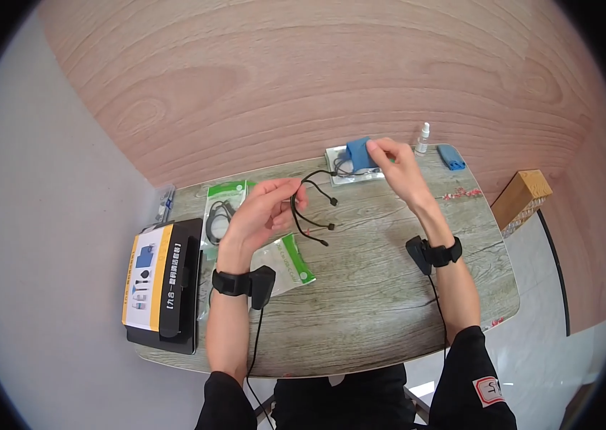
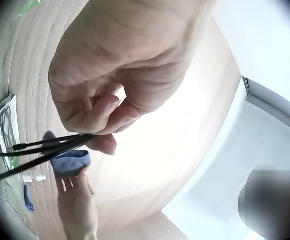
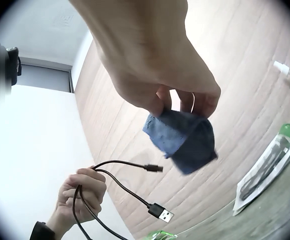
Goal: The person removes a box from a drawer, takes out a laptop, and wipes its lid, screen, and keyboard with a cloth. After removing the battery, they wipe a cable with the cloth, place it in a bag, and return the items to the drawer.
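My left hand [image 1: 263, 211] grips looped black USB cables [image 3: 127, 190] near the middle of the table, and several plug ends hang out past the fingers. A metal USB plug [image 3: 161, 212] shows clearly in the right wrist view. Farther back, my right hand [image 1: 402, 175] pinches a folded blue cloth [image 3: 182, 142] between thumb and fingertips. In the head view the cloth overlaps a clear bag [image 1: 349, 177] with a grey cable inside, lying at the table's back edge. The cloth and the cables are apart.
Green-topped bags, one holding a dark cable [image 1: 218, 222] and one pale [image 1: 292, 258], lie around the left hand. A black and yellow box [image 1: 152, 279] stands at left. At back right are a small spray bottle [image 1: 423, 140] and another blue cloth [image 1: 451, 158]; a wooden box [image 1: 525, 193] stands beyond.
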The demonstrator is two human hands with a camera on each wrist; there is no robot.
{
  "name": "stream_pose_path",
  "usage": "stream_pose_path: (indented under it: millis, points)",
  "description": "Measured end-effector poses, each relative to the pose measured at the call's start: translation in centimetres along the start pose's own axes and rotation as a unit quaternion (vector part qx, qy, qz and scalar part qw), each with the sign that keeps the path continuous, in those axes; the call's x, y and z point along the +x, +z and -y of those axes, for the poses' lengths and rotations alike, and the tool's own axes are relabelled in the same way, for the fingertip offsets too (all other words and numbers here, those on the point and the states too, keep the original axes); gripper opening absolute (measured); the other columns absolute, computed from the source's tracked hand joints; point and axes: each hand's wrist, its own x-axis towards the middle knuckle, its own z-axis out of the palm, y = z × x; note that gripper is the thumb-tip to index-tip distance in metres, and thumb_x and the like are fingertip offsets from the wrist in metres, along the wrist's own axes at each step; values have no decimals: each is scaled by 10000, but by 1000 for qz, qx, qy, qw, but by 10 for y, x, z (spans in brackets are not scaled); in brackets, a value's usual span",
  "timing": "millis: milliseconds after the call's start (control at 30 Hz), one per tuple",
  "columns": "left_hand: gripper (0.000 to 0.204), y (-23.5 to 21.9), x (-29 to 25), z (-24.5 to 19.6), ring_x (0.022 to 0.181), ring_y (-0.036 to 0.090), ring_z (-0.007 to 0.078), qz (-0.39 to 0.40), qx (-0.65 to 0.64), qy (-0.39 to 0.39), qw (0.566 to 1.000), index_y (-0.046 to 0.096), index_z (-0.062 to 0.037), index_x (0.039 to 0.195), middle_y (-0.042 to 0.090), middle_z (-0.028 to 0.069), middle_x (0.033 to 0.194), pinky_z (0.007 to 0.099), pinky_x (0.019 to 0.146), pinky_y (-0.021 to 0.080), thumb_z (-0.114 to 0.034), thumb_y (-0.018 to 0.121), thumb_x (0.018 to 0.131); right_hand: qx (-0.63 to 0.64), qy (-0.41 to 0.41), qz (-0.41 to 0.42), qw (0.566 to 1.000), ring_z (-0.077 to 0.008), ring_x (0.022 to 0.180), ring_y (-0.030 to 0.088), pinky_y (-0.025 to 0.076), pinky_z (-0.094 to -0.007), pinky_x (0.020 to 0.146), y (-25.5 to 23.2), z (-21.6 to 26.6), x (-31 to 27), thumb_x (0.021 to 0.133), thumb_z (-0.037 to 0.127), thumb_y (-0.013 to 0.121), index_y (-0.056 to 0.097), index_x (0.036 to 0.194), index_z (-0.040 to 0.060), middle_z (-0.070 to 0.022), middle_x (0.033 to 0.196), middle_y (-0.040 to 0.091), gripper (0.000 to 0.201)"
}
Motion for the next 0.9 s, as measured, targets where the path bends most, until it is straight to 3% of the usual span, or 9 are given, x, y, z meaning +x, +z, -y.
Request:
stream_pose_path:
  millis: [67, 167, 367, 400, 500, 600, 700, 800, 900]
  points:
    - [264, 1, 2, 0, 469, 362, 13, -31, 12, 10, 999, 637, -54, 904, 606, -3, 777, 184, 424, 265, -256, 552, 1050, -15, -32, -40, 999, -70, 752, 498, 438, -277, 674, 1, 11, -2, 1039, 260, 589, 708, 1048, -54, 37, 775, 597, 336]
    - [278, 10, 2, 0, 467, 367, 15, -81, 17, 23, 996, 641, -45, 892, 587, -19, 720, 190, 427, 269, -267, 575, 1044, 14, 18, 13, 1000, -58, 733, 497, 426, -268, 648, 8, 29, -9, 1053, 287, 564, 708, 1011, -50, 42, 739, 586, 369]
    - [281, 21, 10, 16, 475, 422, 27, -69, 91, 70, 991, 700, -13, 943, 511, -47, 594, 195, 422, 280, -265, 615, 1033, 159, 130, 148, 968, -54, 701, 505, 436, -261, 626, 57, 55, -31, 1091, 302, 477, 688, 986, -34, 29, 769, 604, 410]
    - [257, 15, 10, 18, 529, 447, 18, -64, 121, 80, 987, 718, -4, 974, 575, -39, 659, 197, 467, 317, -241, 630, 1026, 188, 150, 144, 960, -55, 715, 513, 442, -263, 636, 60, 60, -34, 1092, 298, 473, 684, 1012, -36, 22, 797, 615, 403]
    - [251, 17, 18, 26, 602, 452, -4, -110, 249, 210, 939, 720, 6, 982, 624, -41, 734, 201, 529, 336, -226, 632, 1024, 253, 192, 144, 937, -61, 765, 541, 461, -264, 674, 64, 61, -37, 1096, 295, 463, 668, 1080, -44, 3, 876, 641, 397]
    - [243, 22, 17, 25, 665, 471, -9, -120, 206, 192, 952, 725, 10, 993, 649, -44, 796, 197, 580, 344, -218, 643, 1017, 272, 193, 170, 927, -68, 818, 565, 472, -258, 715, 63, 51, -36, 1099, 307, 458, 654, 1119, -50, -12, 919, 649, 408]
    - [227, 22, 14, 21, 736, 594, 39, -141, 179, 155, 961, 726, 14, 956, 687, -4, 838, 224, 629, 475, -201, 669, 999, 265, 177, 207, 925, -68, 830, 565, 468, -249, 727, 64, 54, -36, 1101, 316, 451, 654, 1125, -45, -10, 911, 644, 415]
    - [208, 21, 16, 24, 637, 493, 7, -169, 184, 170, 953, 719, -23, 938, 629, -60, 778, 189, 565, 357, -217, 673, 998, 250, 173, 219, 927, -68, 814, 565, 462, -238, 722, 69, 50, -39, 1100, 327, 450, 651, 1126, -40, -8, 909, 643, 419]
    - [196, 21, 18, 26, 604, 457, -2, -168, 208, 196, 944, 711, -37, 913, 611, -73, 756, 188, 548, 348, -212, 680, 993, 249, 195, 200, 927, -72, 810, 567, 465, -239, 729, 71, 53, -41, 1097, 346, 451, 644, 1116, -33, -17, 920, 644, 426]
